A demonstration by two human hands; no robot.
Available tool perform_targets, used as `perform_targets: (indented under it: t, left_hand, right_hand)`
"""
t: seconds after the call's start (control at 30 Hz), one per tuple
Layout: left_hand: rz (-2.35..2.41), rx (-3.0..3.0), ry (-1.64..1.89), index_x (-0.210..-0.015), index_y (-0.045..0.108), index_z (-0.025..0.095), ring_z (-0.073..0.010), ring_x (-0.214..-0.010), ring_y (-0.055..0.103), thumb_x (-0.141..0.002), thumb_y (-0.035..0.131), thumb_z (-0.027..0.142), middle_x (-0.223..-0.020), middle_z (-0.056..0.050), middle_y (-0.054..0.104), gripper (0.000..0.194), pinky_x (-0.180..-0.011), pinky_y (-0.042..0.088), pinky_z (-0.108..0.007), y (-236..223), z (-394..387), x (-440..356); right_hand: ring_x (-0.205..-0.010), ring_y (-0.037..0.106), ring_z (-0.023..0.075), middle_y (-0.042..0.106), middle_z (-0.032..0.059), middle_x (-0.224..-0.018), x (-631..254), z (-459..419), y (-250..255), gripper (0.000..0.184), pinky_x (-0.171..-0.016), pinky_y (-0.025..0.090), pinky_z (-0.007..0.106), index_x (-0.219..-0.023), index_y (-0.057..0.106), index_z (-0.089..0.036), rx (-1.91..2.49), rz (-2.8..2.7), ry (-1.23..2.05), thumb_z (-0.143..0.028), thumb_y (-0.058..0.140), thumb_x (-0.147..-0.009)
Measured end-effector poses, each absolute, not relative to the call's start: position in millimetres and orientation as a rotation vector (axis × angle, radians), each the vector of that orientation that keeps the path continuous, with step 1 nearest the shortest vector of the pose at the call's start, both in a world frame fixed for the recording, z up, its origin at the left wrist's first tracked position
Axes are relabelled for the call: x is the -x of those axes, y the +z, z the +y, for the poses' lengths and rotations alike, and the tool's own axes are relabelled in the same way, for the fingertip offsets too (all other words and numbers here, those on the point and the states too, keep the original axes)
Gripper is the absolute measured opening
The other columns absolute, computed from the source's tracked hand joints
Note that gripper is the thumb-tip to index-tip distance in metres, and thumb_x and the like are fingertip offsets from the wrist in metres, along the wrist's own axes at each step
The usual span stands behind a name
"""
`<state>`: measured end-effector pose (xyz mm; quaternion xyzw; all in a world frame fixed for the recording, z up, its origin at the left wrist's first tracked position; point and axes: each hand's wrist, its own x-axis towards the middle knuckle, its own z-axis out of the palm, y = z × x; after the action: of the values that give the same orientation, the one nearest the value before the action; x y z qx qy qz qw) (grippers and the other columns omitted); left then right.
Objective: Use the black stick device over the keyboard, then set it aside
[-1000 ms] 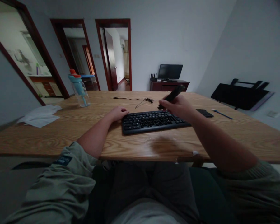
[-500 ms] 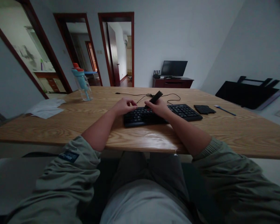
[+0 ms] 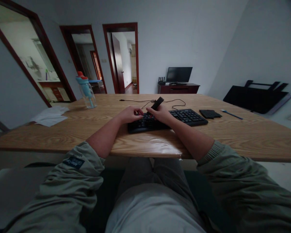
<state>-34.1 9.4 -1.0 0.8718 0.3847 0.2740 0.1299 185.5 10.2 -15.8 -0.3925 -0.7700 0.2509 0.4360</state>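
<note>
A black keyboard [image 3: 189, 117] lies on the wooden table in front of me. My left hand [image 3: 129, 114] rests at its left part, fingers curled and thumb and fingertips meeting at the keys near the back edge. Gripped in my right hand [image 3: 163, 114] is a dark, bar-shaped tool [image 3: 157, 103]. It slants up and to the right over the keys; its lower end is hidden, so its kind is unclear. Behind the hands runs the keyboard's thin black cable [image 3: 178, 105].
Right of the keyboard are some flat black pieces [image 3: 210, 113] and a slim blue brush [image 3: 232, 114]. A water bottle [image 3: 87, 94] with an orange lid stands at the back left, near white tissues [image 3: 49, 117]. The table's front edge [image 3: 145, 155] is close to my body.
Both hands and the tool stay at the left part of the keyboard, with small shifts. My right hand has moved slightly left. The camera view has tilted up a little.
</note>
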Motion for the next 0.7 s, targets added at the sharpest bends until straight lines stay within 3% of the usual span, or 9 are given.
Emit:
perform_targets:
  t: [0.2,0.7]
  left_hand:
    - [1.078,-2.546,0.753,-0.088,0.074,0.017,-0.0142,-0.071,0.058,-0.073,0.064,0.019,-0.081,-0.002,0.072,0.018,-0.067,0.046,-0.027,-2.4,9.9,32.9]
    - [1.115,-2.492,0.684,-0.088,0.072,0.016,-0.0144,-0.068,0.057,-0.074,0.070,0.034,-0.077,-0.003,0.069,0.022,-0.062,0.043,-0.027,-2.3,13.6,37.0]
  right_hand:
    - [-0.047,0.049,0.0125,0.060,0.0039,-0.059,-185.6,11.1,-17.9,0.044,-0.044,0.037,0.024,-0.069,0.059,-0.017,1.078,-1.890,0.617,-0.059,0.060,-0.083]
    - [-0.052,0.051,0.0138,0.062,0.0046,-0.062,-179.4,1.4,-13.5,0.036,-0.048,0.039,0.026,-0.065,0.057,-0.019,1.058,-1.953,0.607,-0.049,0.062,-0.085]
